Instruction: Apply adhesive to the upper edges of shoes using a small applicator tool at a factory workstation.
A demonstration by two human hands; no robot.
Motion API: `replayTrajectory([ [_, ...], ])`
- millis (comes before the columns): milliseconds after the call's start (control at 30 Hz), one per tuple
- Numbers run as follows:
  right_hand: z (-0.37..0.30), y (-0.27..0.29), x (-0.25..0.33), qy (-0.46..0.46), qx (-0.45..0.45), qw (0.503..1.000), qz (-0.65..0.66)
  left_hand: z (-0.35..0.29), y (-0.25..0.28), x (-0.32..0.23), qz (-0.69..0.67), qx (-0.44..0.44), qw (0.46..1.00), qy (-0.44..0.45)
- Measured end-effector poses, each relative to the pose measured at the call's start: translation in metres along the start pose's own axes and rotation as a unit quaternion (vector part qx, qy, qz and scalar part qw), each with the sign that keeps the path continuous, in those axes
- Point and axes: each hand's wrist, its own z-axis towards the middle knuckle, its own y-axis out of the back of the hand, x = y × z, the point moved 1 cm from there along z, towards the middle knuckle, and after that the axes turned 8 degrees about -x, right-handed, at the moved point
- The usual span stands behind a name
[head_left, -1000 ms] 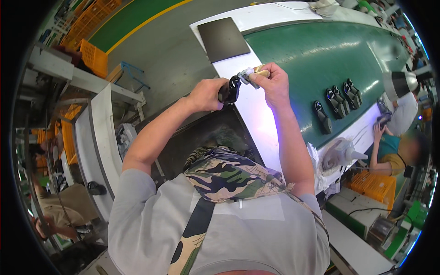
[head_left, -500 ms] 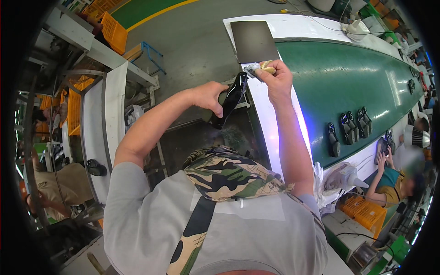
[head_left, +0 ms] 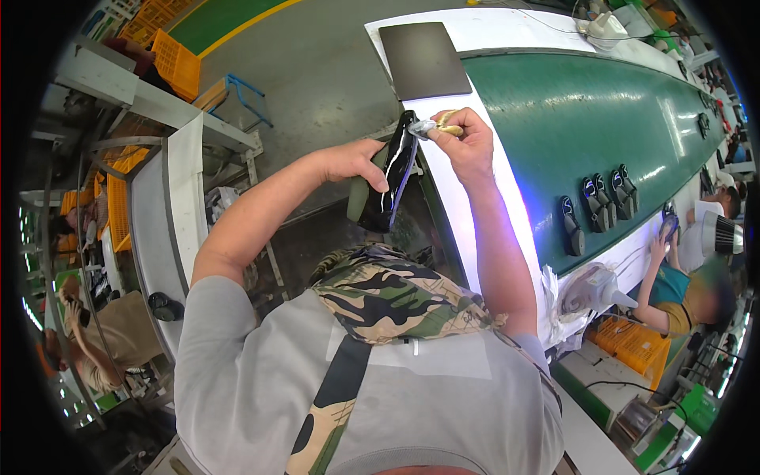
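Observation:
My left hand (head_left: 352, 162) is closed around a glossy black shoe (head_left: 398, 170), thumb across its near side. The shoe has an olive-green sole (head_left: 358, 202) facing left and is held in the air over the gap at the bench's left edge, one end pointing away from me. My right hand (head_left: 471, 149) pinches a small crumpled wad (head_left: 423, 128), grey-white with a yellowish part, probably a cloth. The wad touches the shoe's right side close to its far end. My right forearm extends above the white bench edge (head_left: 445, 174).
Several black shoes (head_left: 599, 207) stand on the green belt (head_left: 538, 142) to the right. A dark flat panel (head_left: 423, 59) lies at the bench's far end. A spouted bottle (head_left: 594, 293) sits near my right elbow. On the left ledge lies a dark object (head_left: 165, 307). Co-workers are at both sides.
The shoe has turned in my left hand, showing more of its olive sole and right edge. My right hand has brought the wad slightly down along the shoe. The whole view has shifted a little.

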Motion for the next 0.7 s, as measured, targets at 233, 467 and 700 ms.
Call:
replayTrajectory([
  [233, -0.015, -0.002, -0.009, -0.045, 0.013, 0.999, 0.026, 0.005, 0.003, 0.003, -0.166, -0.019, 0.984, 0.061],
  [467, -0.031, -0.013, -0.004, -0.128, 0.037, 0.988, 0.084, 0.006, 0.013, 0.016, -0.264, -0.048, 0.962, 0.047],
  [700, -0.037, -0.021, 0.007, -0.111, 0.081, 0.989, 0.051, -0.001, 0.020, 0.034, -0.344, -0.050, 0.935, 0.068],
])
